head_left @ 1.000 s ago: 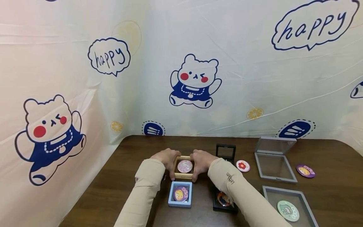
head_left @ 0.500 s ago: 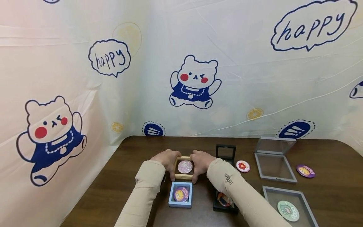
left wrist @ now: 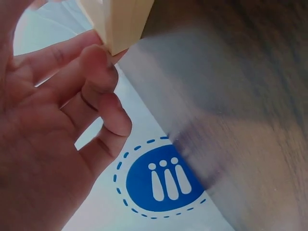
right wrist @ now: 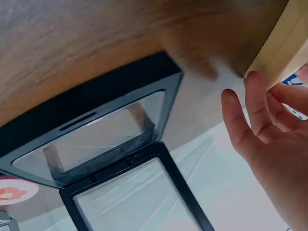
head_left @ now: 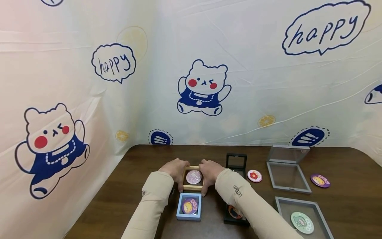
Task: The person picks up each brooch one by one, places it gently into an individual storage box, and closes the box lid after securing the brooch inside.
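Observation:
Both hands grip a light wooden display frame (head_left: 192,188) from its two sides. Inside it shows a round pink, speckled badge (head_left: 194,177). My left hand (head_left: 174,171) has its thumb at the near left corner and its fingers along the far side. In the left wrist view, curled fingertips (left wrist: 98,67) meet the frame's pale corner (left wrist: 129,21). The right hand (head_left: 210,172) mirrors this on the right side; in the right wrist view its fingertips (right wrist: 255,84) lie at the wooden edge (right wrist: 281,45). Just nearer stands a blue box frame (head_left: 189,217) with a purple badge (head_left: 189,206).
Right of the hands an open black case (head_left: 245,162) stands hinged up. Another black case (head_left: 231,219) is partly under the right sleeve. Farther right lie a flower badge (head_left: 254,176), an open grey case (head_left: 305,183), a purple badge (head_left: 320,180) and a grey frame (head_left: 323,220) holding a green badge (head_left: 302,222).
Both hands keep their grip on the wooden frame, which stays in place. The right forearm has shifted slightly left, and the head view has tilted up a little.

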